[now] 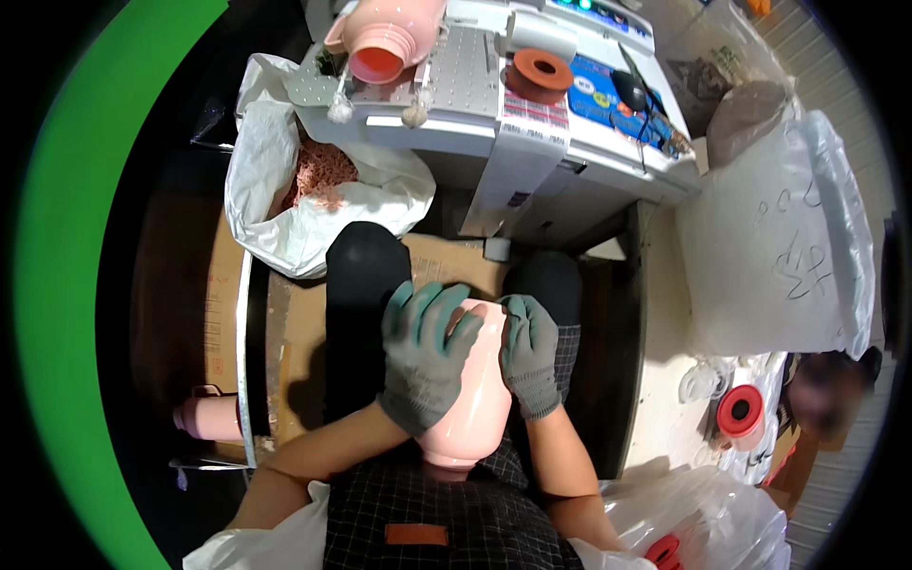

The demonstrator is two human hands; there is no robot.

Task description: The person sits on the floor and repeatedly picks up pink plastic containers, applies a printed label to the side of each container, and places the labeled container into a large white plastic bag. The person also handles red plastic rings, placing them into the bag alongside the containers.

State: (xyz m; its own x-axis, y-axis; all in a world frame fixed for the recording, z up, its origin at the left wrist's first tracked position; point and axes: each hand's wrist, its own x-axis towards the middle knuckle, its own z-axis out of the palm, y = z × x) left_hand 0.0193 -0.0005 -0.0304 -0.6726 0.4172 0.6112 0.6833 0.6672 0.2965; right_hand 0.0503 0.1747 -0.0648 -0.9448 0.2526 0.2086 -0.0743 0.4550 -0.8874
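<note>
A glossy pink jug (475, 418) lies tilted across my lap, its narrow neck toward my body and its other end between my hands. Over its left side my left hand (423, 356) is wrapped, in a grey glove with green fingers. The same kind of glove covers my right hand (529, 356), whose fingers are curled against the jug's far right edge. Whether they pinch something small there is hidden. Both knees, in dark cloth, flank the jug.
Ahead, a white workbench (418, 133) carries another pink jug (385, 43), an orange-brown ring (540, 74) and a label strip (518, 166). Pink shavings (323, 176) fill a white sack (261, 228) at left. A red-lidded container (741, 410) and large white bag (769, 256) stand right, near another person.
</note>
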